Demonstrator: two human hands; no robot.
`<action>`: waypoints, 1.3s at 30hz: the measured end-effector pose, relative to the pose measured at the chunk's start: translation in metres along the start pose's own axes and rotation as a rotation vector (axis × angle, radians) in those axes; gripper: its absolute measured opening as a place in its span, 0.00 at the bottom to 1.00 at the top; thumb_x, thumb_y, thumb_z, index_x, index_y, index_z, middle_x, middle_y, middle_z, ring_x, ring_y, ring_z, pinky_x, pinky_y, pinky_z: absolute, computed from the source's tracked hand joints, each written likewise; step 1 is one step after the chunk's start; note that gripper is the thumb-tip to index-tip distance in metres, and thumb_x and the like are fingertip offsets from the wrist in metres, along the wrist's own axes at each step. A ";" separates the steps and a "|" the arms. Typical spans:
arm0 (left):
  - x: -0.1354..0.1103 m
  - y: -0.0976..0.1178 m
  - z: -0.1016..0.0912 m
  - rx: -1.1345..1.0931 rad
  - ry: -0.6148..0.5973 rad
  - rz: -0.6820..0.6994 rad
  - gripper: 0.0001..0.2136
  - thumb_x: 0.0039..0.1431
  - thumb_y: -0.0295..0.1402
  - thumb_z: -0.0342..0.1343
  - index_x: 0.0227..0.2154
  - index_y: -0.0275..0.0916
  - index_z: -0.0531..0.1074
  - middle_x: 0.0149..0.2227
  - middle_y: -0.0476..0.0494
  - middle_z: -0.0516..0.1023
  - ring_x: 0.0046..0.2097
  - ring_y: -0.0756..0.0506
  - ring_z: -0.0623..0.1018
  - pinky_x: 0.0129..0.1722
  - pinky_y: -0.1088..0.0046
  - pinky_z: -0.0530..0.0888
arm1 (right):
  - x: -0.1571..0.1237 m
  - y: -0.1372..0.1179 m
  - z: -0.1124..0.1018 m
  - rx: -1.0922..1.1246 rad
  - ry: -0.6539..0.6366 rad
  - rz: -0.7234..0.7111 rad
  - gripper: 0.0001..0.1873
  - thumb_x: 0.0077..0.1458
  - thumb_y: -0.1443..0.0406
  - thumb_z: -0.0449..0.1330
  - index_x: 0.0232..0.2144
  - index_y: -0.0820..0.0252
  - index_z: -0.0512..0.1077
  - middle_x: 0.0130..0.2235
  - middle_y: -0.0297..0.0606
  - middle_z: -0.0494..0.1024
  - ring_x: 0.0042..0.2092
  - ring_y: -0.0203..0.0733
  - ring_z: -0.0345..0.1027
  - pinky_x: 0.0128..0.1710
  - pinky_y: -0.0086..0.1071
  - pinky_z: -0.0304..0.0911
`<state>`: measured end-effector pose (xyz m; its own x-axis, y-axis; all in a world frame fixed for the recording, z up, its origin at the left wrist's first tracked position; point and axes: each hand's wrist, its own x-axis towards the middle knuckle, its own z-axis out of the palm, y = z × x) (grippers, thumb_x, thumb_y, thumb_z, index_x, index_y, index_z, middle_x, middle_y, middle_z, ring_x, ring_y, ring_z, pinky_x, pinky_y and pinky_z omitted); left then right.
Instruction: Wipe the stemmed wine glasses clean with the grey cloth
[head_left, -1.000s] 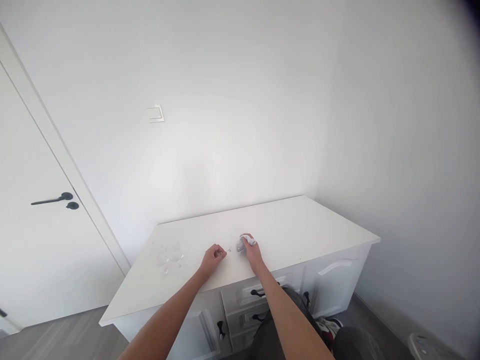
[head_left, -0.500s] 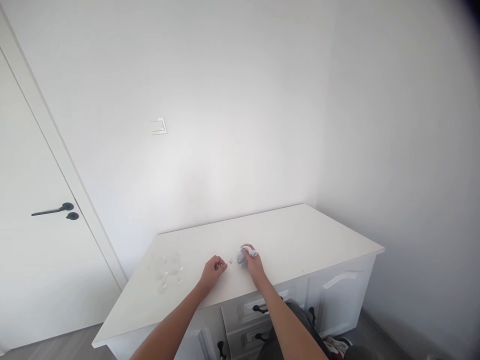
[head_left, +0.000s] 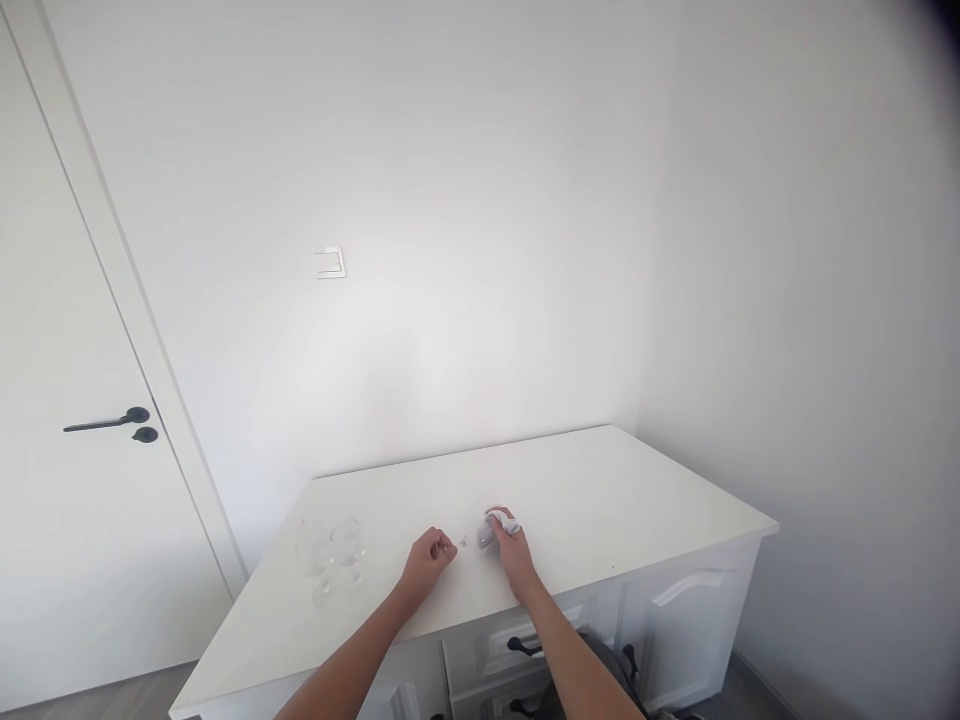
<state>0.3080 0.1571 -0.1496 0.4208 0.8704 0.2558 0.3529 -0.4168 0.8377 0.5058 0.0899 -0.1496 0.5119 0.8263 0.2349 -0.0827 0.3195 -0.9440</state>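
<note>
A clear stemmed glass (head_left: 486, 538) is held on its side just above the white cabinet top, between my two hands. The fingers of my left hand (head_left: 427, 560) are closed at its foot end. Around the bowl, my right hand (head_left: 516, 558) is curled, pressing a white cloth (head_left: 505, 520) to it. Part of the bowl is covered by the cloth and fingers. To the left stand two clear stemmed glasses, a nearer one (head_left: 313, 552) and another (head_left: 347, 542) close beside it; their outlines are faint against the white surface.
The white cabinet (head_left: 585, 480) has black-handled drawers (head_left: 525, 646) and doors below its front edge. Behind it rises a white wall with a light switch (head_left: 330, 263). At the left is a door with a black handle (head_left: 105, 422).
The camera view has shifted slightly, so the cabinet and hands appear a little lower. Both hands keep their hold on the glass and cloth, with hardly any movement between them.
</note>
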 end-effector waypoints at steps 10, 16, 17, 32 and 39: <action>0.003 -0.004 0.001 0.003 -0.009 0.015 0.11 0.54 0.43 0.58 0.27 0.41 0.72 0.28 0.50 0.66 0.32 0.46 0.65 0.38 0.67 0.66 | 0.005 0.005 0.000 0.014 -0.015 -0.008 0.23 0.54 0.43 0.64 0.37 0.55 0.76 0.32 0.37 0.74 0.35 0.44 0.67 0.38 0.36 0.64; 0.004 -0.006 0.001 -0.002 -0.008 0.024 0.11 0.54 0.43 0.58 0.27 0.41 0.72 0.28 0.49 0.66 0.32 0.46 0.65 0.38 0.67 0.65 | 0.004 0.004 0.000 0.006 -0.024 -0.036 0.22 0.55 0.43 0.64 0.36 0.55 0.76 0.33 0.38 0.74 0.36 0.45 0.66 0.39 0.36 0.63; 0.004 -0.006 0.001 -0.004 -0.009 0.024 0.11 0.54 0.44 0.58 0.27 0.41 0.72 0.28 0.49 0.66 0.32 0.46 0.65 0.38 0.67 0.64 | 0.004 0.005 0.000 0.008 -0.019 -0.033 0.22 0.55 0.43 0.64 0.36 0.55 0.76 0.33 0.38 0.74 0.36 0.45 0.66 0.39 0.36 0.63; 0.003 -0.006 0.000 -0.011 -0.019 0.027 0.12 0.56 0.44 0.57 0.28 0.40 0.72 0.30 0.49 0.67 0.33 0.46 0.64 0.38 0.68 0.63 | 0.002 0.003 0.000 0.065 -0.031 0.044 0.27 0.54 0.41 0.66 0.39 0.58 0.76 0.31 0.35 0.72 0.35 0.42 0.65 0.37 0.33 0.61; 0.003 -0.005 0.000 -0.009 -0.029 0.021 0.13 0.56 0.44 0.57 0.28 0.39 0.72 0.29 0.50 0.65 0.33 0.46 0.63 0.38 0.68 0.62 | 0.002 0.007 0.000 0.035 -0.009 0.022 0.24 0.55 0.43 0.65 0.39 0.57 0.76 0.32 0.36 0.73 0.35 0.43 0.64 0.37 0.33 0.61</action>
<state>0.3077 0.1620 -0.1526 0.4527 0.8531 0.2596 0.3359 -0.4328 0.8366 0.5067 0.0941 -0.1560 0.5020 0.8374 0.2164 -0.1238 0.3172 -0.9403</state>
